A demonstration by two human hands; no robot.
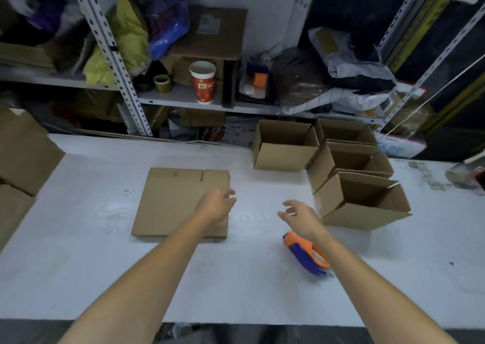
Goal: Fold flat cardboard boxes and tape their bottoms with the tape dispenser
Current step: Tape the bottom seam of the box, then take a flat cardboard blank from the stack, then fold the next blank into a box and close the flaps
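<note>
flat cardboard box (170, 202), anything gripping it?
> no. left hand (217, 204) fingers (231, 193) loosely curled, holding nothing, over the box's right edge. cannot tell if they touch it.

right side?
> right hand (299, 216) fingers (290, 205) spread and relaxed, empty. it hangs over bare table (105, 265), between the flat box and the open boxes (362, 212).

where does the flat box sit?
> lying flat on the white table, centre-left, slit flap edge on the far side.

dispenser?
> tape dispenser (305, 253), orange and blue, on the table just beside the right wrist. not held.

rest?
> open boxes stand upright in a tight cluster at the right, openings up. more cardboard (23, 154) at the table's left edge. red paper cup (202, 82) and tape rolls (161, 83) on the shelf (178, 96) behind.
</note>
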